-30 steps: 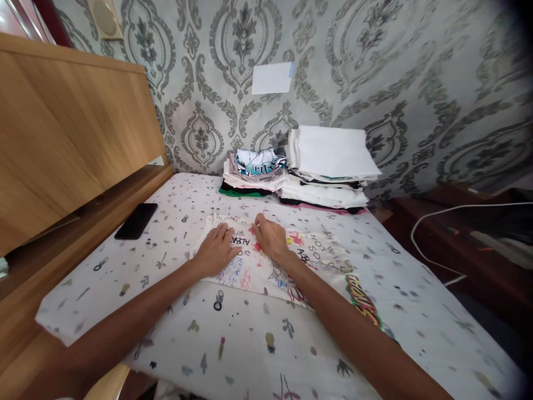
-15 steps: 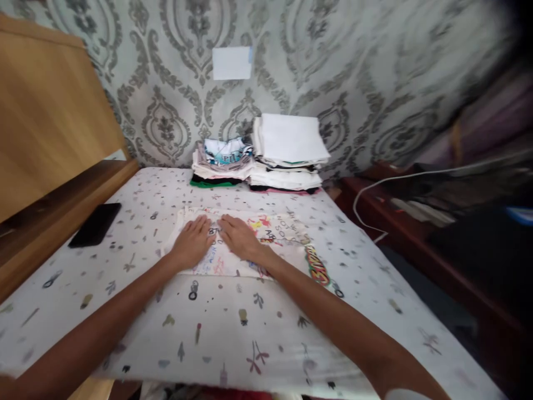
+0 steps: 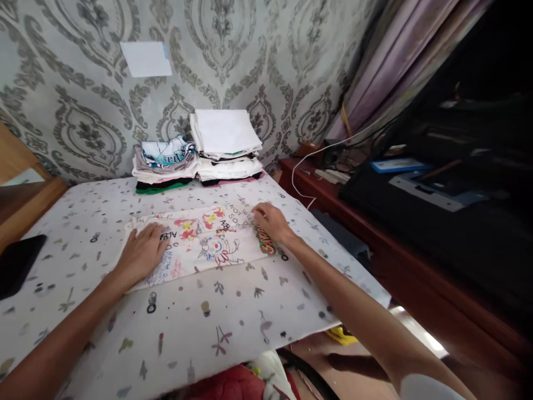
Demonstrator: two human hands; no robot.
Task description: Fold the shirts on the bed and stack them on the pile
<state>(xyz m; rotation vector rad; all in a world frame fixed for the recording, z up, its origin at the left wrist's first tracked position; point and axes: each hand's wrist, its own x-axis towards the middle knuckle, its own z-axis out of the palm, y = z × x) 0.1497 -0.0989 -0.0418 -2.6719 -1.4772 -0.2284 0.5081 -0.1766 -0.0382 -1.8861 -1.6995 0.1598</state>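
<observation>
A folded white cloth [image 3: 212,244] with colourful drawings and lettering lies flat, long side across the patterned sheet [image 3: 175,322]. My left hand [image 3: 144,250] rests palm down on its left end, fingers spread a little. At the right end, my right hand [image 3: 270,221] touches the cloth near the printed lettering, its fingers curled; whether they pinch the fabric is hard to make out. Behind the cloth stand two stacks of folded clothes: a shorter one [image 3: 164,166] with a blue-and-white printed garment on top, and a taller one [image 3: 227,133] topped with white fabric.
A black phone [image 3: 20,264] lies at the left edge of the sheet. To the right is a dark red wooden surface [image 3: 308,186] with a white cable [image 3: 293,180] and a blue item [image 3: 400,165]. Patterned wallpaper rises behind, with a white paper [image 3: 146,59] on it.
My right hand has moved from the cloth's left part to its right end, and its fingers have curled. My left hand stays on the left part. The view has turned right.
</observation>
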